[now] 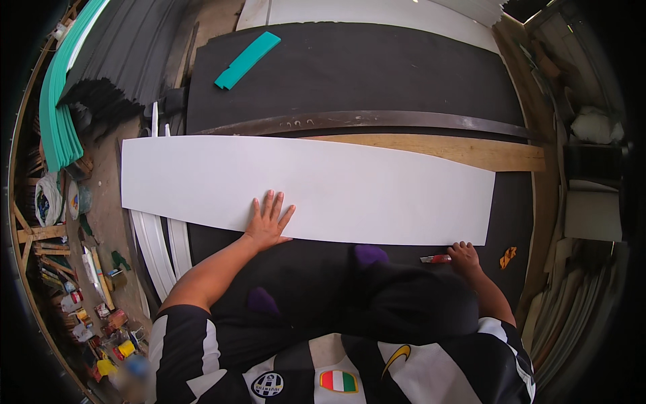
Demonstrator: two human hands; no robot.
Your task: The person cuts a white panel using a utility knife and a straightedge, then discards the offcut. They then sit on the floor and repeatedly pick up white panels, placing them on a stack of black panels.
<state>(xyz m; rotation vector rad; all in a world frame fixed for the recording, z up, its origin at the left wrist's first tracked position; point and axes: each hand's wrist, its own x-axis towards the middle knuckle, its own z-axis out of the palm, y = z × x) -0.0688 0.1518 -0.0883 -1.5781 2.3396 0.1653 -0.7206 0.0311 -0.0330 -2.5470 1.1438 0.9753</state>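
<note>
A long white sheet (377,195) with a curved far edge lies across in front of me. My left hand (268,225) rests flat on it near the near edge, fingers spread. My right hand (464,257) is closed at the sheet's near right corner, its bent fingertips at the edge. From its left side sticks out a red and silver utility knife (436,258), pointing left; the rest of the knife is hidden by the hand. Whether the fingers also pinch the sheet, I cannot tell.
Beyond the sheet are a wooden board (437,149), a dark metal bar (377,120) and a teal strip (247,60) on the black surface (377,67). White strips (153,246) run under the sheet's left end. An orange item (507,257) lies right; tools and oddments clutter the left.
</note>
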